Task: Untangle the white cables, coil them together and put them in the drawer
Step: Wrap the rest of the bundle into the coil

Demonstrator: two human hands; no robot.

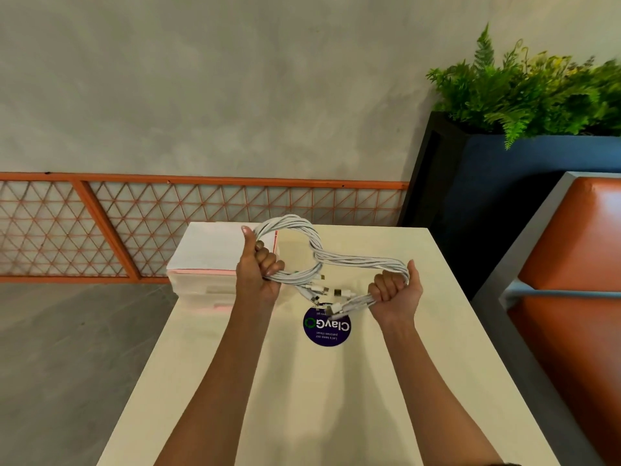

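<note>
Left hand [260, 269] and right hand [395, 292] each fist around one end of a bundle of thin white cables [353, 258], twisted into a figure eight above the white table [302, 398]. To coil well, fold one loop onto the other, keeping loose plugs [336, 292] tucked.

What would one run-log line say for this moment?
stage: coiling | left hand: grips bundle of white cables | right hand: grips same bundle | bundle: held above white table | cables not yet in translucent drawer unit

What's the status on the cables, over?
Left grip and right grip each hold the white cables, looped, above the table. Drawer unit behind left grip. No obstruction seen.
</note>
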